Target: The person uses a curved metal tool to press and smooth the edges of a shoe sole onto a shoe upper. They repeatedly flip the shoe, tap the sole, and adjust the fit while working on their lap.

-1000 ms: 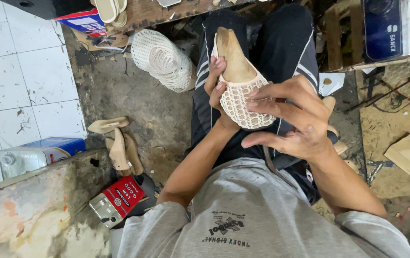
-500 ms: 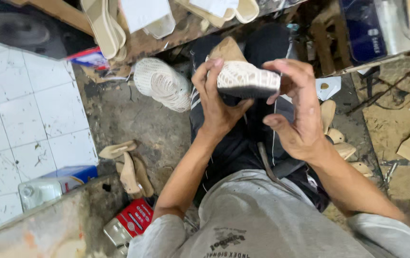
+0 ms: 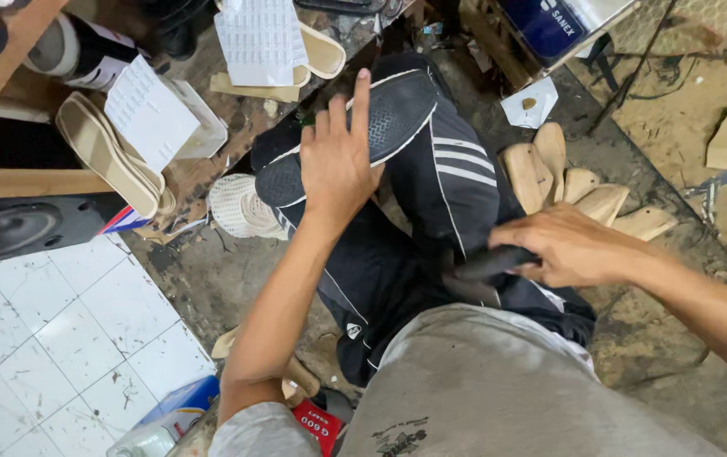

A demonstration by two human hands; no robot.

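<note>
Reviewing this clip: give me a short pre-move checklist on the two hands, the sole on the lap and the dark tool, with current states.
1. Left hand pressing flat on the black sole: ok.
2. Sole resting bottom up across the thigh: ok.
3. Right hand closed around the dark tool: ok.
4. Tool's working end visible: cannot tell, hidden against the trousers.
5. Tool clear of the sole: ok, they lie apart.

Ahead of my left hand point(image 3: 338, 161) the way is crowded: stacked insoles point(image 3: 114, 161), white mesh sheets point(image 3: 262, 38) and a woven upper point(image 3: 241, 207) block it. Wooden sole pieces point(image 3: 567, 182) lie just beyond my right hand point(image 3: 562, 245). The tiled floor point(image 3: 50, 330) at left offers open room.
</note>
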